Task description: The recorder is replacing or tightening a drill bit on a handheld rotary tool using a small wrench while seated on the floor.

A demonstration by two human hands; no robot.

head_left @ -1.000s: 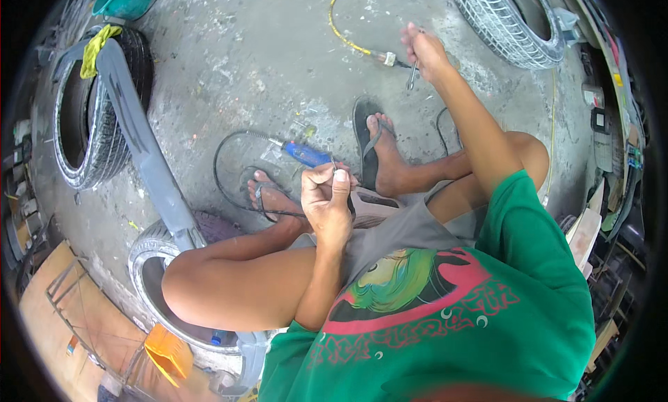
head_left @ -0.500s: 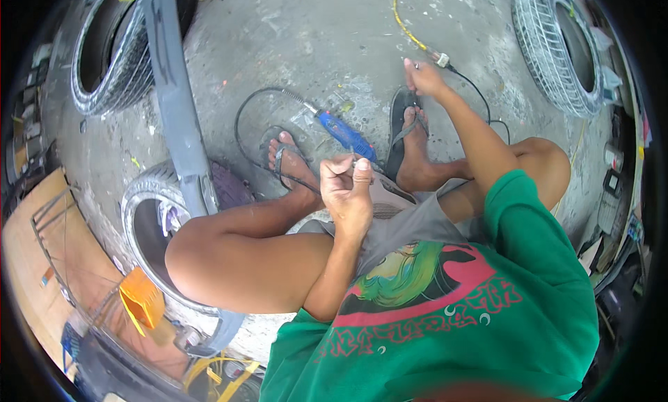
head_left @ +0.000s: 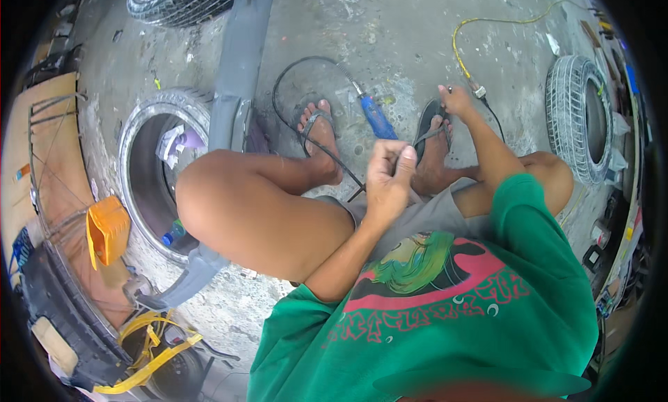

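- The grey concrete floor [head_left: 390,26] fills the upper half of the frame, and you squat over it in a green printed shirt [head_left: 445,318], knees drawn up, feet in dark flip-flops.
- A long grey car bumper panel [head_left: 240,61] runs down from top centre to lower left, lying across a whitewashed tyre [head_left: 139,172] at centre left; a dark tyre [head_left: 182,0] sits at the top edge and a pale grey tyre [head_left: 581,116] at the right.
- A thin black cable [head_left: 292,75] loops on the floor above your left foot and runs on to a blue-handled pen-shaped hand tool [head_left: 376,116] lying between your feet at upper centre, held by neither hand.
- A yellow cord [head_left: 487,22] curves across the upper right down to a small connector just beside your right hand.
- Your left hand [head_left: 386,179], mid-frame, is raised on a bent elbow and curled into a loose fist, thumb up; a dark thin cable or rod passes under it, and it seems pinched there, though I cannot tell for sure.
- Your right hand [head_left: 456,99] stretches straight out past the right foot, fingers bent down to the floor by the connector; whether it grips anything I cannot tell.
- You look to be in the hooking-up stage; the next move would call for a sure pinch on the connector.
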